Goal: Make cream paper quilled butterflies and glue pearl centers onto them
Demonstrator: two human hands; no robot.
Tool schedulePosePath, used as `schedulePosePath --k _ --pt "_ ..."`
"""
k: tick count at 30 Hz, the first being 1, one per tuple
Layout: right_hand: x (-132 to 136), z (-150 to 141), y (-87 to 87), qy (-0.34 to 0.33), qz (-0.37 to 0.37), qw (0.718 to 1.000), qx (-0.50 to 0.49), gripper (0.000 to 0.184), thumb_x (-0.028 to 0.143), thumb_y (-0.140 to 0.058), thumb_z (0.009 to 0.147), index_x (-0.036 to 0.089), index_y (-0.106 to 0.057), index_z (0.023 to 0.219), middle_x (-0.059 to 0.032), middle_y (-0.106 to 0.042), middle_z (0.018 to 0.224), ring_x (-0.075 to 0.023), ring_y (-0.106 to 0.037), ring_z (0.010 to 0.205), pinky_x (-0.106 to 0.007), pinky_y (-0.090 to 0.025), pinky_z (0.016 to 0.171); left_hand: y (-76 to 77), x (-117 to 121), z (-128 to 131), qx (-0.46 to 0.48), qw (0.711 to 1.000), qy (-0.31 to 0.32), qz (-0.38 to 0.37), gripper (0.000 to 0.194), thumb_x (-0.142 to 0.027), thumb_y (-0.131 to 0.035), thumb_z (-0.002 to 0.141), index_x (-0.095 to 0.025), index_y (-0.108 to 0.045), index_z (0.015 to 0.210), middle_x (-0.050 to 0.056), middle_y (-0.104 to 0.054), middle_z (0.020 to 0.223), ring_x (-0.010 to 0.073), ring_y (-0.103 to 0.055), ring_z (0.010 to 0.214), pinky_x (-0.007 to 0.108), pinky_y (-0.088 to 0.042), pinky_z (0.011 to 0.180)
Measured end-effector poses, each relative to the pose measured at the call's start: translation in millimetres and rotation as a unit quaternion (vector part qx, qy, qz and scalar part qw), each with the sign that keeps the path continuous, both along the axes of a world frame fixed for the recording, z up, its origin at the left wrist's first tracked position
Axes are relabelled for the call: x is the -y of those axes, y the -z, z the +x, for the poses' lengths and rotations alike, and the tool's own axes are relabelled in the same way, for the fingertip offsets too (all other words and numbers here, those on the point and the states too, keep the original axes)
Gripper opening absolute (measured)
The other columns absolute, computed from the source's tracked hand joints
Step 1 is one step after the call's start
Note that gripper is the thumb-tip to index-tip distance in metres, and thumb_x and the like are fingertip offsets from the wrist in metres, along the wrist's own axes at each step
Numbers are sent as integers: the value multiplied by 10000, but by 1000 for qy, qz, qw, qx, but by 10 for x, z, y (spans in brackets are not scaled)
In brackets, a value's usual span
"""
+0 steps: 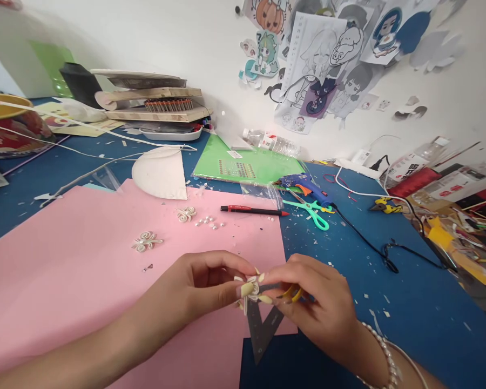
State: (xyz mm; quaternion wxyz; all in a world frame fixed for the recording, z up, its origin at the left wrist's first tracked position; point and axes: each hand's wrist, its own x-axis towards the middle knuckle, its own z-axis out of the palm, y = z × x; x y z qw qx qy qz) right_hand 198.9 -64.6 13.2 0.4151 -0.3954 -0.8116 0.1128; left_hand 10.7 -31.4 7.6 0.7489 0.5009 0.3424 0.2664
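My left hand (pixel 202 286) pinches a small cream paper-quilled piece (pixel 251 286) above the near edge of the pink paper sheet (pixel 85 270). My right hand (pixel 319 308) meets it from the right, fingers closed round scissors with yellow handles (pixel 294 294), whose grey blades (pixel 263 329) point down beneath the piece. Two finished quilled ornaments (pixel 147 241), (pixel 185 213) lie on the pink sheet farther away, with small white beads (pixel 208 221) beside them.
A red-and-black pencil (pixel 253 210), green scissors (pixel 314 210), a blue glue gun (pixel 305 186) with black cord (pixel 372 246), a white paper fan shape (pixel 162 173) and a green folder (pixel 247 165) lie on the blue table. Clutter lines the right edge and back.
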Motion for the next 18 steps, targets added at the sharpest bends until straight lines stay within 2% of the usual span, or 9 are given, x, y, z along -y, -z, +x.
schedulePosePath --k 4,9,13,18 --pt "-15 35 -40 -22 -28 999 -7 152 217 -502 860 157 -627 923 10 -610 622 -76 -512 525 -179 -403 466 86 14 -18 26 999 24 14 218 -280 -691 748 -236 -628 952 -28 -623 758 106 -589 676 209 -456 630" --pt "-13 31 -32 -46 -30 998 0 171 177 -473 865 145 -640 842 -5 -609 607 -76 -509 526 -181 -403 474 91 41 -20 30 999 22 14 257 -316 -703 734 -225 -603 952 -20 -603 766 107 -579 673 207 -449 618" --pt "10 18 -43 -47 -10 999 14 164 175 -468 873 139 -626 849 -8 -607 602 -79 -504 515 -184 -403 467 63 30 -9 51 996 44 -59 175 -270 -715 723 -214 -626 863 -33 -629 769 96 -587 707 184 -441 645" --pt "44 11 -44 -27 33 998 44 157 166 -472 878 138 -624 853 -14 -608 593 -87 -517 507 -199 -401 467 -36 18 0 33 987 71 -141 53 -220 -702 724 -215 -678 771 -67 -675 699 76 -596 679 155 -440 669"
